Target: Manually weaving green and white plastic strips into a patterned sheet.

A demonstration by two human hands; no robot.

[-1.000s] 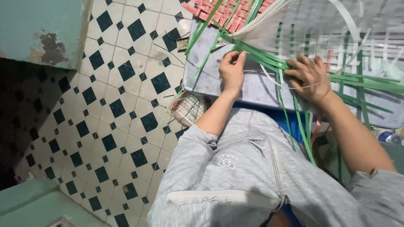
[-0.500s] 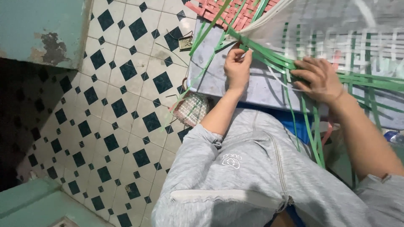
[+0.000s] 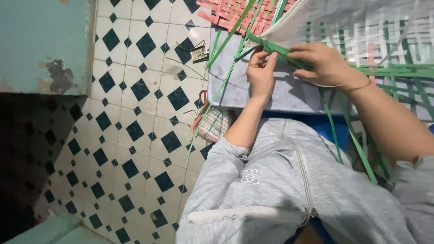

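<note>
Green plastic strips [image 3: 275, 47] are pinched by both hands: left hand [image 3: 261, 74] and right hand [image 3: 323, 63] have fingers clamped on them, at the woven mat's [image 3: 361, 31] edge above the grey worktop [image 3: 289, 97].

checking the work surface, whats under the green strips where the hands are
Under the green strips pinched by the left hand and right hand lies a grey-blue board. What the board rests on is hidden by it and the grey clothing.
</note>
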